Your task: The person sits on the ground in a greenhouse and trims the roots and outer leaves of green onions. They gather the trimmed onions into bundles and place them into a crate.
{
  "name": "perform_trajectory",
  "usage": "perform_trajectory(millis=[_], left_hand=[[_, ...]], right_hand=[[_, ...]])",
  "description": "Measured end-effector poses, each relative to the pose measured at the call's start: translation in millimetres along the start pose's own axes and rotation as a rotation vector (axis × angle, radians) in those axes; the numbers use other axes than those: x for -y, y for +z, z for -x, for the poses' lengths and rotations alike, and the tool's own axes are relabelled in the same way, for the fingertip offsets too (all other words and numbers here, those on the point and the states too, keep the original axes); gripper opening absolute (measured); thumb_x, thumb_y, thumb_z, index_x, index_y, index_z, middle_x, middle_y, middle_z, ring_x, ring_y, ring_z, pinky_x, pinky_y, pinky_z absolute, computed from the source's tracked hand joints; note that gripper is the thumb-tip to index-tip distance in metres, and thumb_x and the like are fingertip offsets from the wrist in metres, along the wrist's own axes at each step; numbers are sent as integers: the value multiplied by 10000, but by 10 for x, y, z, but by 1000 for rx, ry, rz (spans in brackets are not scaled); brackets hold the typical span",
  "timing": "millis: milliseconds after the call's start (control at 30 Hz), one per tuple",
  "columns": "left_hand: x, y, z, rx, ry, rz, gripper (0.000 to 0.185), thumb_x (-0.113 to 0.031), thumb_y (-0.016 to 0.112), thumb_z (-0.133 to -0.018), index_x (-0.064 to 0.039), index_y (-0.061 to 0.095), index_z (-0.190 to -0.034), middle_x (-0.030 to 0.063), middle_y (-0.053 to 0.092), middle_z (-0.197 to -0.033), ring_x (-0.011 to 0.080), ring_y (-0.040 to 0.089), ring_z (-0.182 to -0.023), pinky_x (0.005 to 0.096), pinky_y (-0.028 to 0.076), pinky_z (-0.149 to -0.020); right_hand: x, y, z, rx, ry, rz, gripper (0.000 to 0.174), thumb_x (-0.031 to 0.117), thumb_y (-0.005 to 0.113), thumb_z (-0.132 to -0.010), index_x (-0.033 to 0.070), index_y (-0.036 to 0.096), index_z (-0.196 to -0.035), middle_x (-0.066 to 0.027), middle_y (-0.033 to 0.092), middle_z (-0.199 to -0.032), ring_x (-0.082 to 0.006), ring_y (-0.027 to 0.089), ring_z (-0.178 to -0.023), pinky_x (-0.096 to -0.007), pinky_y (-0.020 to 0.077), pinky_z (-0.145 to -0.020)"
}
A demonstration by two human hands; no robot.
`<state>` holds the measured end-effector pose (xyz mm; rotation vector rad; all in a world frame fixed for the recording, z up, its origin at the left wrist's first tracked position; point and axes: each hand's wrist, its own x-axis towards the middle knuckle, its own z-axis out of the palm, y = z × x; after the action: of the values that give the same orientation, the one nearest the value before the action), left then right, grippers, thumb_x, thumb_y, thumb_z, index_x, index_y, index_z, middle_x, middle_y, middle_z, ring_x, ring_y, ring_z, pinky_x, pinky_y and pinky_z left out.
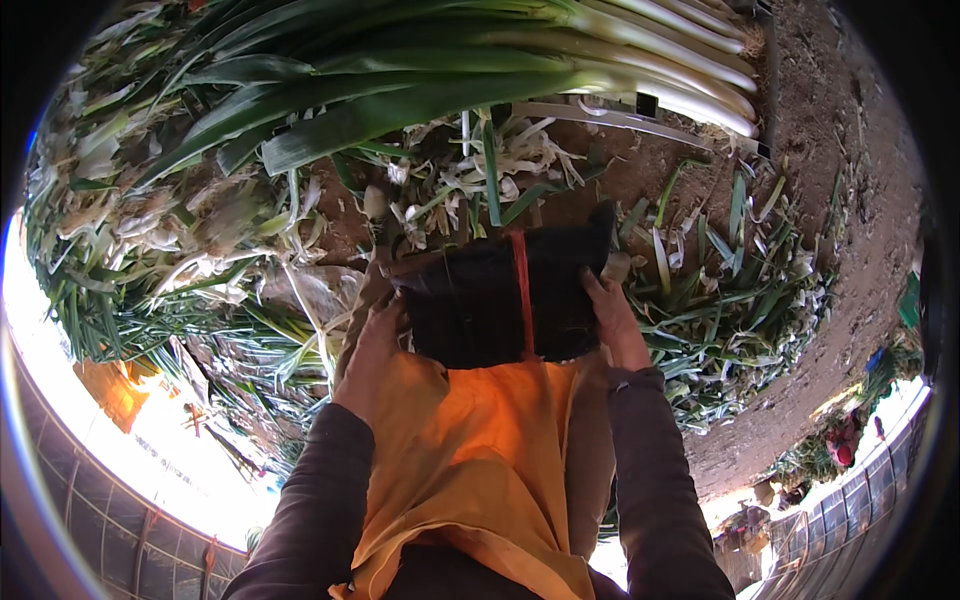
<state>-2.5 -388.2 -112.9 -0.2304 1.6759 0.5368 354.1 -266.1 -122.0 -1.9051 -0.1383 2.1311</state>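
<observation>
A dark, flat piece of sheet material [465, 300], perhaps a folded plastic or rubber cover, is spread across my lap. A red strip [523, 289] runs down it, right of centre. My left hand [382, 330] grips its left edge, the fingers partly hidden behind it. On the right edge, my right hand [616, 315] has its thumb in front and the other fingers out of sight. Beneath lies an orange apron [480, 442] over my legs. Beyond the sheet is a bundle of long green onions [480, 64], white stems to the right.
The onions rest on a metal-edged support [600, 120]. Peeled skins and leaf scraps [517, 157] litter the soil, with a trimmings heap [750, 315] at right. More green onions [150, 315] lie at left. A person in red [844, 446] is far off at right.
</observation>
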Motion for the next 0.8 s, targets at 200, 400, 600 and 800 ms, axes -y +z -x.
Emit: perform_trajectory(millis=[200, 400, 600, 800], left_hand=[[46, 47, 360, 97, 633, -757, 414, -292, 602, -949, -51, 570, -1285, 96, 656, -1113, 207, 616, -999, 332, 482, -856], [-50, 463, 108, 137, 149, -294, 546, -211, 701, -868, 43, 505, -1309, 127, 607, -1215, 214, 563, -1127, 328, 445, -980], [-41, 578, 42, 284, 330, -229, 805, -91, 814, -728, 17, 399, -1409, 134, 538, -1322, 217, 510, -1217, 346, 406, -1043], [-318, 722, 471, 125, 433, -803, 677, -130, 864, -623, -47, 578, -1231, 160, 542, -1318, 279, 532, -1206, 369, 421, -1030]], right_hand=[[-24, -243, 890, -59, -219, 91, 454, 300, 630, -950, -88, 587, -1181, -114, 676, -1038, -187, 654, -888, -316, 533, -767], [-421, -620, 571, -299, -113, 100, 436, 296, 612, -941, -83, 600, -1155, -178, 686, -1030, -248, 668, -888, -334, 505, -795], [-357, -749, 436, -404, -111, 603, 403, 231, 651, -876, -48, 602, -1162, -246, 653, -1042, -374, 637, -979, -415, 470, -847], [369, -280, 634, -588, -896, 1370, 564, 213, 737, -771, 79, 565, -1291, -180, 594, -1254, -366, 542, -1165, -449, 404, -1007]])
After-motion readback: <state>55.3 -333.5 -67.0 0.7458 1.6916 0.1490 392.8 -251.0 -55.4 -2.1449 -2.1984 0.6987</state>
